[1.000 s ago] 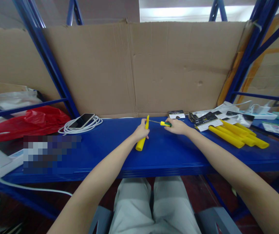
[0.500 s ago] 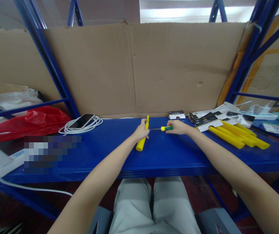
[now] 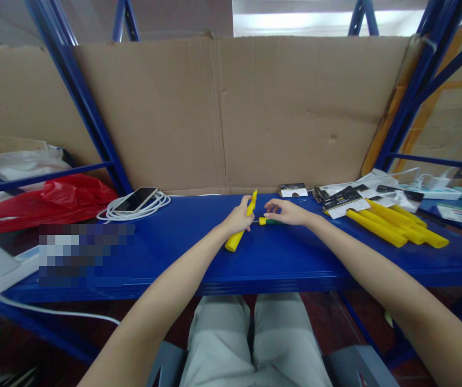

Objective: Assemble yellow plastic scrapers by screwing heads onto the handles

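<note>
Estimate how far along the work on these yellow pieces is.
It looks partway. Unpacking seems at least begun: packaging cards lie beside loose yellow pieces. In progress, the left hand grips one yellow piece, with the right hand at the green-and-yellow screwdriver; its grip is unclear. Possibly remaining: the piece in hand and the loose ones, though whether those are finished cannot be told.

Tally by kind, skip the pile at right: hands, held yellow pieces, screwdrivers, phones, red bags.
Hands: 2 (left hand, right hand)
Held yellow piece: 1
Screwdriver: 1
Phone: 1
Red bag: 1
Total: 6
</note>
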Demonstrator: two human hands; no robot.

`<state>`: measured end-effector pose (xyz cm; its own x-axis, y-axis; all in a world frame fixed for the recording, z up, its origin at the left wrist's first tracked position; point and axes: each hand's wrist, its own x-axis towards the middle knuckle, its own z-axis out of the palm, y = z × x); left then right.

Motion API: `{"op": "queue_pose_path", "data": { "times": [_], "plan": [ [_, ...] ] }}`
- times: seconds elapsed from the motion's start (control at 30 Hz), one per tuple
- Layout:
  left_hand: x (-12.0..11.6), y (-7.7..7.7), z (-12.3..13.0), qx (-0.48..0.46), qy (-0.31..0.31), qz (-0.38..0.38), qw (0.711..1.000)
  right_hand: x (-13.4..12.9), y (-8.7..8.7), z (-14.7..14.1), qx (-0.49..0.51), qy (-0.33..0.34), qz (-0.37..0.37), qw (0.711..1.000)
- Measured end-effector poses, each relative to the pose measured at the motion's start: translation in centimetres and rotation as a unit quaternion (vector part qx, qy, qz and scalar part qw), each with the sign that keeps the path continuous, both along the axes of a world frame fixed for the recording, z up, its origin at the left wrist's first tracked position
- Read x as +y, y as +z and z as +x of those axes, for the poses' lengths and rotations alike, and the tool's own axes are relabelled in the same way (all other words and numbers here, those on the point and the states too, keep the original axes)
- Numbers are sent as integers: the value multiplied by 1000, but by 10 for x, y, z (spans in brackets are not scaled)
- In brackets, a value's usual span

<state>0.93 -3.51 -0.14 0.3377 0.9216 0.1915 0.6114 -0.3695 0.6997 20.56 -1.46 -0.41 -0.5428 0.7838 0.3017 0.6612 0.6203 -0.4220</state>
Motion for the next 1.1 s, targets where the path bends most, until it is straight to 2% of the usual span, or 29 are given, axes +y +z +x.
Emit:
{"op": "queue_pose_path", "data": {
  "times": [0.2,0.5,0.77,1.1],
  "plan": [
    [-4,-1,4,19,-56,8,998,4,-1,-8,103,-27,85,991],
    [-13,4,7,31,-72,19,997,2,2,-11,132,-17,82,988],
    [-11,2,7,35,-76,23,996,3,-2,-13,115,-43,126,984],
    [-10,1,7,45,-76,28,996,3,-2,-13,154,-20,124,980]
  ]
}}
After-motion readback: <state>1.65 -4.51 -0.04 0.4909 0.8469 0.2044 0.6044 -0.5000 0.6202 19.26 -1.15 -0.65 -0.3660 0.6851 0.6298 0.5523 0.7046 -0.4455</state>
